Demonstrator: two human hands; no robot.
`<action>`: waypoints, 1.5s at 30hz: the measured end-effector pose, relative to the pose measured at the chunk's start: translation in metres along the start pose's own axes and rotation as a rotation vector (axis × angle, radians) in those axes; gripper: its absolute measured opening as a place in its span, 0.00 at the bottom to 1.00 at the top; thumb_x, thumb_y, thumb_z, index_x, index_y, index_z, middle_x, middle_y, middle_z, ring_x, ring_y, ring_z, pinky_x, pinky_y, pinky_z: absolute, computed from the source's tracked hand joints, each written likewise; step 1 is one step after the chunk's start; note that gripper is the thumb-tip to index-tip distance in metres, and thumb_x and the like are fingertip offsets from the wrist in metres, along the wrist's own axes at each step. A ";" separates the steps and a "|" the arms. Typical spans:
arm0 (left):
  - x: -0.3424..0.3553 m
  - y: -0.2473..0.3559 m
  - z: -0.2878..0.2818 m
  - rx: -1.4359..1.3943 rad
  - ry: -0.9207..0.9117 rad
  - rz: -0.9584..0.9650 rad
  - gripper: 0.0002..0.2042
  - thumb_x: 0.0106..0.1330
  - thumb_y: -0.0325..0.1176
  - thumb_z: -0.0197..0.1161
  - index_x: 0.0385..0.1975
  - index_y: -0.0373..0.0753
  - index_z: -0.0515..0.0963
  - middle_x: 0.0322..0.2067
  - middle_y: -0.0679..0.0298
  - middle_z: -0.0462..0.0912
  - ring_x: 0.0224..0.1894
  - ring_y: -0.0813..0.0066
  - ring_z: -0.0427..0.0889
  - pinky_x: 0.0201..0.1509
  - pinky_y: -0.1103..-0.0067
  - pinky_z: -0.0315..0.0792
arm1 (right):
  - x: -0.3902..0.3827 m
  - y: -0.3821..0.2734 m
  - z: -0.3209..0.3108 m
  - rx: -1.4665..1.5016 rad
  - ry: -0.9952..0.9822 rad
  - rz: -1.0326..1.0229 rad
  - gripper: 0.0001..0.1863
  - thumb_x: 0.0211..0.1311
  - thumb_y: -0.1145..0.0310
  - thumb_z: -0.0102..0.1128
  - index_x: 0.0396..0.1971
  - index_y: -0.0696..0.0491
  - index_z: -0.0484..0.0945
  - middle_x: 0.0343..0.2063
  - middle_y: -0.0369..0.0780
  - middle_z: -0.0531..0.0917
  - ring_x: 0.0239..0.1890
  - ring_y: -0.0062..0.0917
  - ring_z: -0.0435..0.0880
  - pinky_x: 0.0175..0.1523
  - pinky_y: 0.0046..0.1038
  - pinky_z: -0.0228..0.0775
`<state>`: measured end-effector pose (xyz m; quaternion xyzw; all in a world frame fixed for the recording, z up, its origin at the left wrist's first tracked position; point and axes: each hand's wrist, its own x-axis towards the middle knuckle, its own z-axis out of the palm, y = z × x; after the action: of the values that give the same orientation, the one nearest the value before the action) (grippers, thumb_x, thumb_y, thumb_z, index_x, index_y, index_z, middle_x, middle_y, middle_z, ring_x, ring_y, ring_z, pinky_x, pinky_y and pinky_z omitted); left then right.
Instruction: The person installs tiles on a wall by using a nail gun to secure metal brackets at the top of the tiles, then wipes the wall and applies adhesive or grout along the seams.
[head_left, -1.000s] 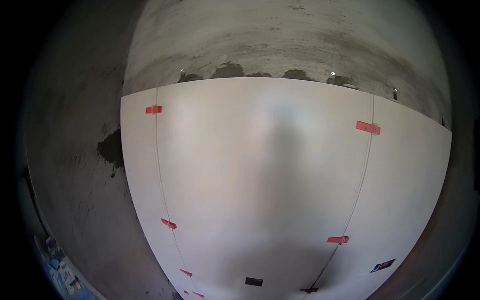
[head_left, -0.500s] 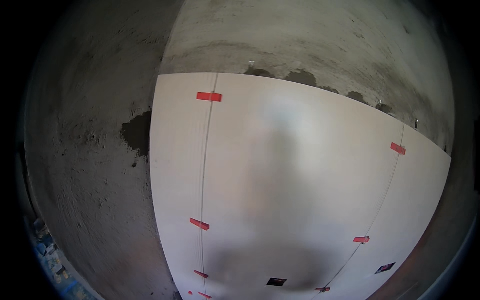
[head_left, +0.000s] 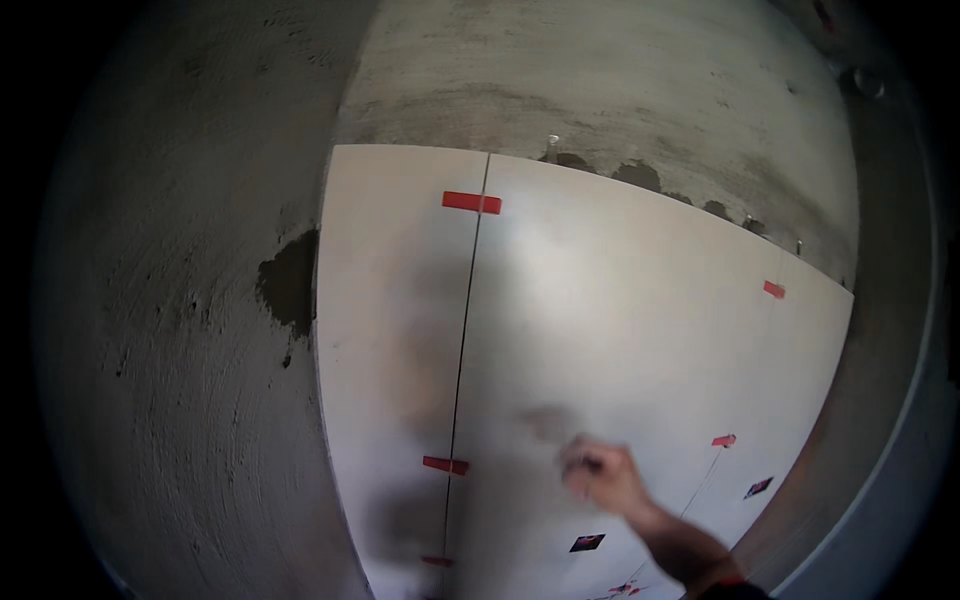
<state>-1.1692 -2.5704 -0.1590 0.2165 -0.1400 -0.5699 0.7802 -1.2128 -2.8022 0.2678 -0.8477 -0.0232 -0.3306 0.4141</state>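
Observation:
My right hand (head_left: 605, 475) is raised in front of glossy white wall tiles (head_left: 620, 320), in the lower right part of the view. Its fingers are curled together around something dark and small, too blurred to make out. Whether the hand touches the tile cannot be told; a faint reflection of it shows just up and to the left. Red wedges sit across the tile joints: one at the top of the left joint (head_left: 471, 203), another lower down (head_left: 445, 465), and a third right of my hand (head_left: 724, 440). My left hand is out of view.
Rough grey plaster (head_left: 170, 300) borders the tiles on the left, with a dark damp patch (head_left: 288, 285) at the edge. Bare plaster (head_left: 610, 80) also lies above. Small dark labels (head_left: 587, 543) are on the lower tiles. A corner and side wall rise at right.
My right hand and forearm have come into view from the lower right. The view has shifted, so the left joint now sits farther right, and the reflection on the tiles has moved left.

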 end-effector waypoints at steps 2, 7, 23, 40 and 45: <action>-0.003 -0.013 -0.055 0.032 -0.287 0.158 0.15 0.71 0.31 0.48 0.53 0.31 0.69 0.34 0.65 0.73 0.33 0.82 0.72 0.31 0.86 0.69 | 0.061 -0.052 -0.012 -0.115 0.124 -0.042 0.06 0.62 0.71 0.59 0.28 0.57 0.77 0.19 0.34 0.76 0.19 0.15 0.73 0.23 0.19 0.64; -0.021 -0.014 -0.066 0.005 0.137 0.040 0.20 0.72 0.41 0.45 0.54 0.33 0.69 0.38 0.64 0.74 0.36 0.79 0.73 0.35 0.83 0.70 | 0.184 -0.138 -0.050 -0.549 0.428 -0.345 0.16 0.69 0.59 0.51 0.34 0.57 0.77 0.19 0.35 0.79 0.26 0.18 0.78 0.36 0.23 0.68; -0.072 0.033 -0.047 -0.059 0.383 -0.127 0.24 0.70 0.53 0.42 0.57 0.44 0.70 0.45 0.67 0.77 0.36 0.73 0.75 0.33 0.79 0.71 | 0.287 -0.176 -0.070 -1.285 0.548 -0.698 0.06 0.56 0.69 0.57 0.27 0.57 0.77 0.27 0.49 0.80 0.34 0.47 0.79 0.39 0.45 0.71; -0.078 0.061 -0.027 0.586 0.476 0.014 0.12 0.67 0.32 0.51 0.46 0.38 0.74 0.37 0.61 0.80 0.36 0.75 0.78 0.38 0.81 0.72 | 0.290 -0.185 -0.071 -1.548 0.405 -0.664 0.07 0.56 0.73 0.54 0.32 0.57 0.79 0.33 0.45 0.81 0.43 0.41 0.77 0.46 0.39 0.71; -0.075 0.069 -0.004 0.358 0.466 -0.023 0.09 0.67 0.37 0.53 0.39 0.39 0.74 0.29 0.65 0.75 0.29 0.78 0.72 0.31 0.82 0.66 | 0.283 -0.180 -0.097 -1.503 0.367 -0.652 0.08 0.56 0.70 0.56 0.33 0.58 0.79 0.32 0.46 0.80 0.43 0.41 0.77 0.46 0.38 0.71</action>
<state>-1.1338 -2.4808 -0.1262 0.4774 -0.0530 -0.4798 0.7342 -1.1008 -2.8208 0.5979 -0.7816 0.0271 -0.4938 -0.3801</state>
